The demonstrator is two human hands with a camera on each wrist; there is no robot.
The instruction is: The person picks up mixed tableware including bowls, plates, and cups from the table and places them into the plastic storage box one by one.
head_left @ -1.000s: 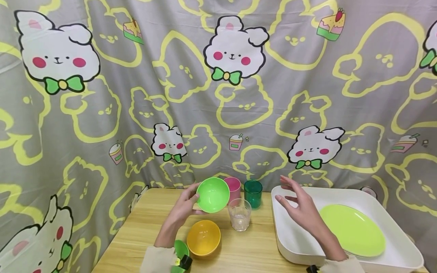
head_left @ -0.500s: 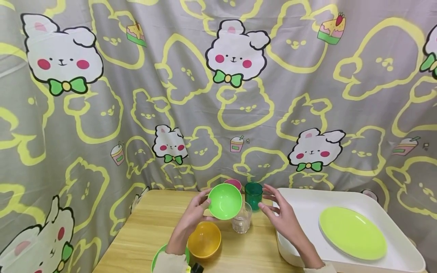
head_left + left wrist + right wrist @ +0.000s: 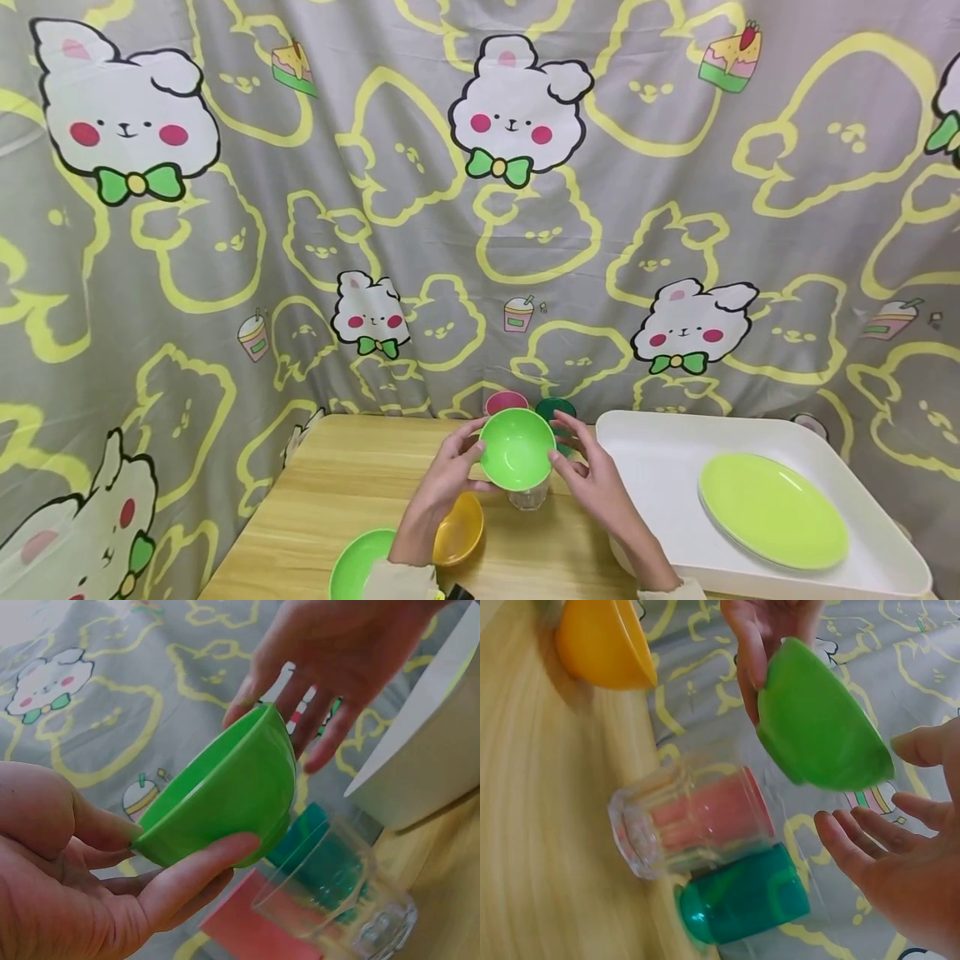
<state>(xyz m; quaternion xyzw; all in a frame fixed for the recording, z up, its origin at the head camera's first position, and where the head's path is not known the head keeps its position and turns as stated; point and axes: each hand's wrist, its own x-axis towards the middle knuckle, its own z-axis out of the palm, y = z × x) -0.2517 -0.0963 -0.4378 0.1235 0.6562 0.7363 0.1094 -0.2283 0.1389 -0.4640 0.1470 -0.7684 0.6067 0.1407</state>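
A small bright green bowl [image 3: 517, 450] is held above the table, tilted so its inside faces me in the head view. My left hand [image 3: 447, 475] grips it by the left side, thumb at the rim and fingers under the outer wall [image 3: 217, 810]. My right hand [image 3: 588, 475] is at the bowl's right side; in the right wrist view its thumb tip comes close to the rim and the fingers [image 3: 881, 832] are spread beside the wall. Whether the thumb touches is hard to tell. Behind the bowl, a clear glass [image 3: 528, 498] is partly hidden.
A pink cup [image 3: 506, 402] and a teal glass [image 3: 553, 407] stand behind. An orange bowl [image 3: 461, 532] and a larger green bowl [image 3: 358, 562] sit in front, partly covered by the left arm. To the right, a white tray [image 3: 652, 450] holds a lime green plate [image 3: 772, 510].
My left hand has carried the green bowl rightward, in front of the clear glass. My right hand has come left from over the tray to the bowl's right side.
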